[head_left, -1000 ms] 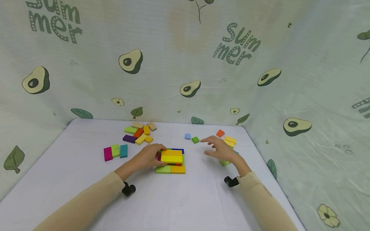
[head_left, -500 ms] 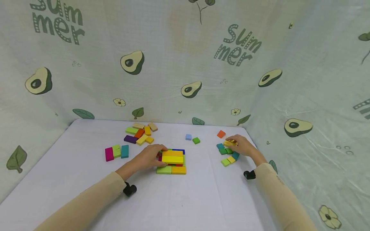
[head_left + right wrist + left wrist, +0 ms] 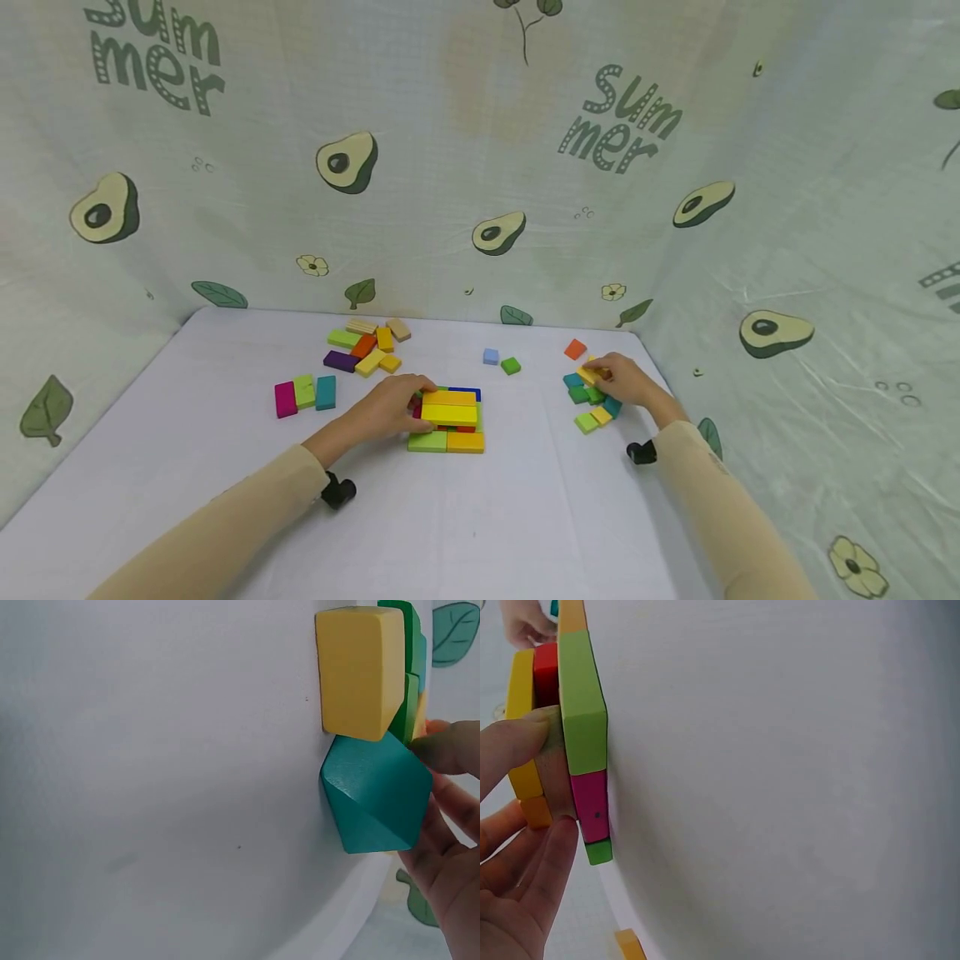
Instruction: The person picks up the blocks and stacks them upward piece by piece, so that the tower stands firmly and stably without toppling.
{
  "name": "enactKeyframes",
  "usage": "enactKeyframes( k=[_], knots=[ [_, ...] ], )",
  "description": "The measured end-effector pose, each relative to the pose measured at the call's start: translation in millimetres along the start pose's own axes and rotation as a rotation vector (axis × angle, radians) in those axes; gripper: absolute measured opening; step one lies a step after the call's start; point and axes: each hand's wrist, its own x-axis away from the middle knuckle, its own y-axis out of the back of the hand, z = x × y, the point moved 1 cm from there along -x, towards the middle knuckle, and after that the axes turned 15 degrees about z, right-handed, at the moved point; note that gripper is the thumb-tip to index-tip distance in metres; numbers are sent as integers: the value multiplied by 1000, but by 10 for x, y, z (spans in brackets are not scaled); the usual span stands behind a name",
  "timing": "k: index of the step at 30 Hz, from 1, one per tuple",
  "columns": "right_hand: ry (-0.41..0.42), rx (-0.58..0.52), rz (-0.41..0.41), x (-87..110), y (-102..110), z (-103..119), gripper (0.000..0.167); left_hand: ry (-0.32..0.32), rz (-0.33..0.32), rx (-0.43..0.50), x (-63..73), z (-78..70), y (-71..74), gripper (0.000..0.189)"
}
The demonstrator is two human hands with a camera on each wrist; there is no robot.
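Observation:
A layered stack of coloured wooden blocks (image 3: pixel 449 413) stands mid-table, with yellow blocks on top and green and orange ones at its base. My left hand (image 3: pixel 392 406) grips its left side. In the left wrist view the thumb (image 3: pixel 526 735) lies along the upper layers, and the fingers bend around the far end by an orange block (image 3: pixel 535 812). Over the right-hand pile, my right hand (image 3: pixel 626 379) pinches a yellow block (image 3: pixel 587 375). The right wrist view has a teal block (image 3: pixel 379 799) and another yellow block (image 3: pixel 351 675) in front of the fingers, partly hiding them.
Magenta, lime and teal blocks (image 3: pixel 304 392) lie in a row at left. Behind them is a mixed pile with a purple block (image 3: pixel 341 361). A light blue block (image 3: pixel 491 357), a green block (image 3: pixel 511 366) and an orange block (image 3: pixel 575 349) lie toward the back.
My right hand has moved right and down onto the right pile and taken hold of a yellow block, which has turned to a slant. My left hand stays at the stack.

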Motion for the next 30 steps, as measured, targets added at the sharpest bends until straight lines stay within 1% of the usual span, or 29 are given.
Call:
enactKeyframes(
  k=[4, 7, 9, 14, 18, 25, 30],
  knots=[
    [-18, -17, 55, -11, 28, 14, 49, -8, -2, -3, 3, 1, 1, 62],
    [-18, -22, 95, -15, 47, 5, 56, -6, -1, -1, 3, -5, 3, 62],
    [-11, -17, 115, -24, 54, -4, 57, -4, 0, 1, 3, -10, 6, 62],
    [0, 6, 142, -53, 56, -12, 60, -2, -1, -6, 12, -20, 12, 62],
    [-15, 9, 157, -69, 59, -12, 64, 1, -2, -9, 8, -25, 10, 62],
    [-14, 19, 181, -119, 80, -2, 59, 4, 0, 2, 7, -18, 12, 61],
    [-18, 14, 142, -138, 91, 8, 53, 0, 0, 4, 16, -24, 15, 61]
  ],
)
